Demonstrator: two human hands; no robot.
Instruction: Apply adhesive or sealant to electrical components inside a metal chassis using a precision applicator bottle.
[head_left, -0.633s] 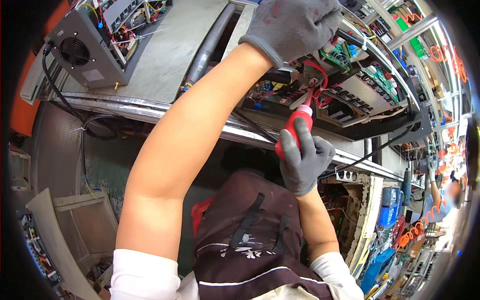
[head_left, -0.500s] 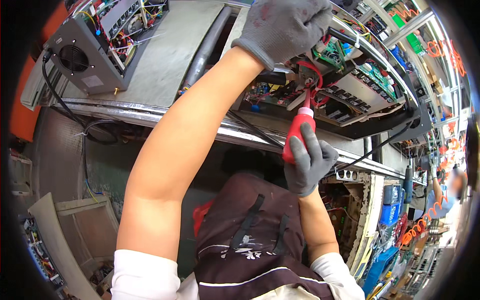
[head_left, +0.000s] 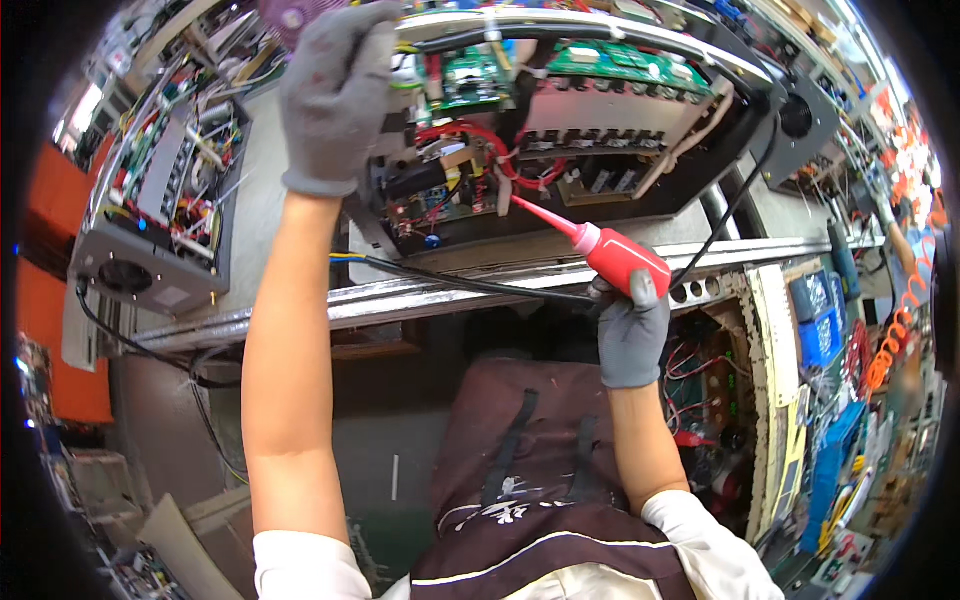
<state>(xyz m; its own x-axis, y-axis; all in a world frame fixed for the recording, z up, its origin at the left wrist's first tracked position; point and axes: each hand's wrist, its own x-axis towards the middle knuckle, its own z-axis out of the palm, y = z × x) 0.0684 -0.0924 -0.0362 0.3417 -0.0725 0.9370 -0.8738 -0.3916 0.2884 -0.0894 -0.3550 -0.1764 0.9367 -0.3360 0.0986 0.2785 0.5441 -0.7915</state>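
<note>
In my grey-gloved right hand (head_left: 636, 335) is a red squeeze bottle (head_left: 628, 262) with a long thin nozzle. It tilts up and to the left, its nozzle tip by the lower front edge of an open machine (head_left: 620, 115), near red wires (head_left: 490, 145) and a pale upright strip. My left hand (head_left: 335, 105), also gloved, is closed at the machine's left end; what its fingers hold, if anything, is hidden. Green circuit boards (head_left: 625, 65), black cables and a row of small components fill the machine's black casing.
A second open grey unit with a fan (head_left: 125, 275) stands on the bench at left. Black cable (head_left: 460, 287) runs along the metal bench edge (head_left: 400, 305). To the right are blue bins (head_left: 822, 335), an orange coiled hose (head_left: 885, 345) and a co-worker's arm (head_left: 905, 250).
The view has turned, bringing the whole machine into sight. My left hand has moved to the machine's left end. The bottle has gone from nearly upright to leaning left.
</note>
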